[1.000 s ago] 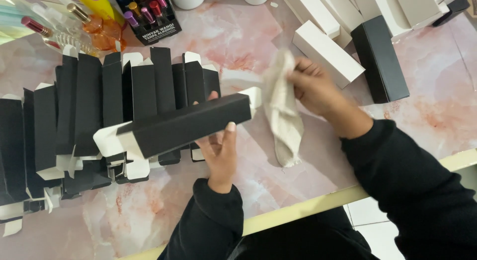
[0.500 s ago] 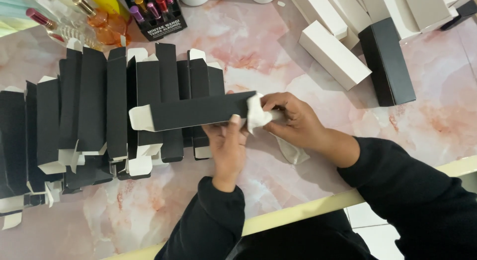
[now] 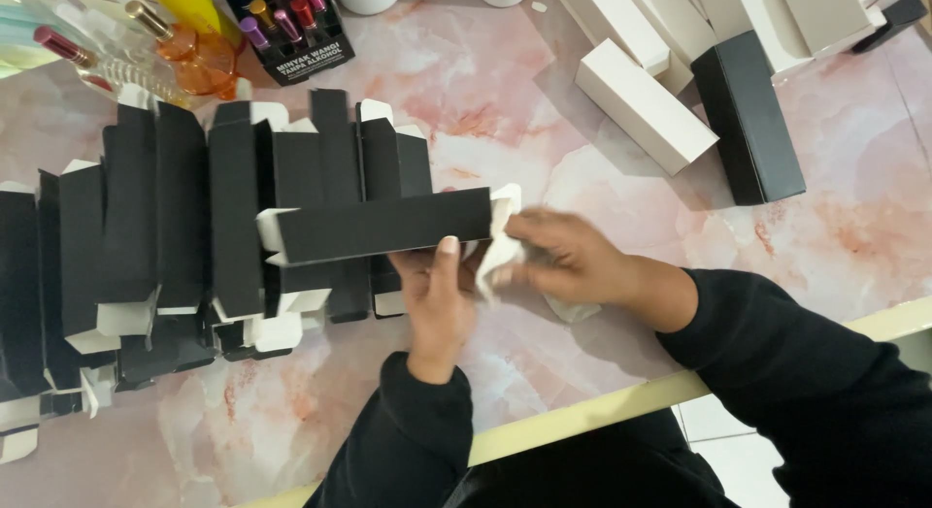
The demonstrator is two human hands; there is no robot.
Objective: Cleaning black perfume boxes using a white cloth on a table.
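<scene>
Black carton point(image 3: 379, 229) is being gripped level by the left hand point(image 3: 439, 304) above the row of folded black cartons point(image 3: 194, 227), the right hand point(image 3: 568, 256) pinching white padding point(image 3: 500, 246) half-inserted at its open end.

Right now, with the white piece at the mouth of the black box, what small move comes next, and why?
Probably push the white insert further into the long black box. The right hand has it at the open right end, part of it not yet inside, while the left hand steadies the box from below.
</scene>
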